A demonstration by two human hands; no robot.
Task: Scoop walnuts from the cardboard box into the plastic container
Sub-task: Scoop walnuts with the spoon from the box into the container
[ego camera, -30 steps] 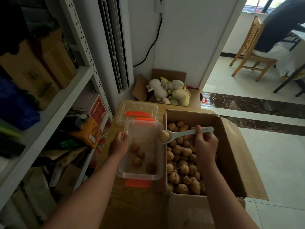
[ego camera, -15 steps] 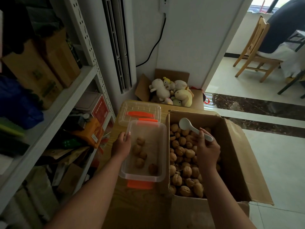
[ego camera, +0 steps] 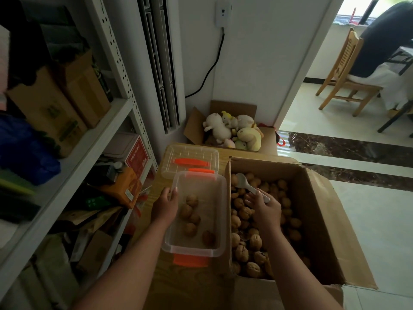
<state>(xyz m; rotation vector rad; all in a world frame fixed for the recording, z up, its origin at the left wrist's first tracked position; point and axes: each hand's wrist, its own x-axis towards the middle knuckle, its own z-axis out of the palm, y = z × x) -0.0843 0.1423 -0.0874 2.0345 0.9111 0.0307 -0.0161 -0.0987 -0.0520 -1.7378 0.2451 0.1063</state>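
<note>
Spoon (ego camera: 245,184) near cardboard box (ego camera: 268,167) far-left corner

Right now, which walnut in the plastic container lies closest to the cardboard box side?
The darker walnut alone in the near right corner of the plastic container. The other four walnuts run in a line nearer the left hand.

My right hand (ego camera: 266,209) covers most of the handle of the spoon (ego camera: 241,181); only the bowl and the handle's tip show. The walnuts (ego camera: 245,251) beneath that hand and forearm are hidden. At the left rim of the plastic container (ego camera: 194,252), the fingers of my left hand (ego camera: 164,205) lie out of sight under its back. The container's far end overlaps the near edge of the lid (ego camera: 192,153). The bottom edge crops both forearms and the table (ego camera: 185,285). The seated person (ego camera: 384,36) is cropped at the right edge. The print on the red box (ego camera: 136,153) is too small to read.
</note>
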